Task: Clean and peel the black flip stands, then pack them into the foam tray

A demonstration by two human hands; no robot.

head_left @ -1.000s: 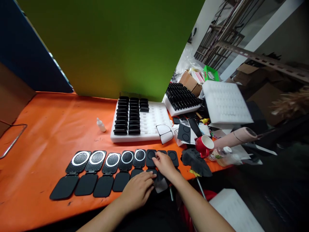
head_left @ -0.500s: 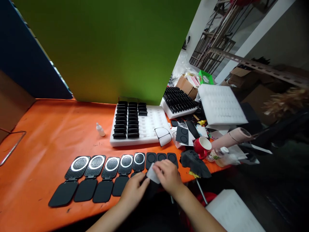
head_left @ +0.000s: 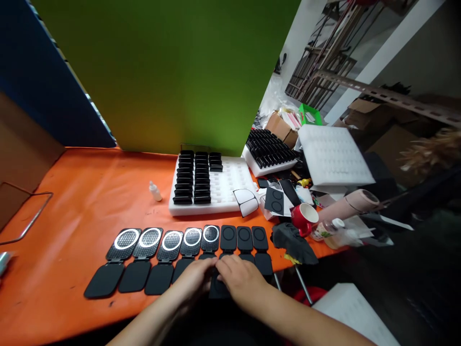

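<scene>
A row of black hinged pieces [head_left: 173, 250] lies along the front of the orange table [head_left: 79, 202]. Five carry white rings [head_left: 192, 236]; the three at the right [head_left: 244, 235] have plain round recesses. My left hand [head_left: 192, 281] and my right hand [head_left: 239, 281] meet at the table's front edge, over the lower flaps. Between them sits one black flap [head_left: 218, 289]. My left fingers curl in and pinch at its edge. My right fingers bend over its other side. The pale film is not in view.
Behind the row stand a white foam tray [head_left: 230, 185] partly filled with black parts and a small dropper bottle [head_left: 155, 191]. At the right are a red mug [head_left: 304, 216], a black cloth [head_left: 293, 242], more foam trays [head_left: 333, 154] and clutter. A wire frame [head_left: 27, 211] sits far left.
Both hands have drawn back toward the table's front edge and closed together on a flap. The pale film held in my right hand half a second ago is gone from sight.
</scene>
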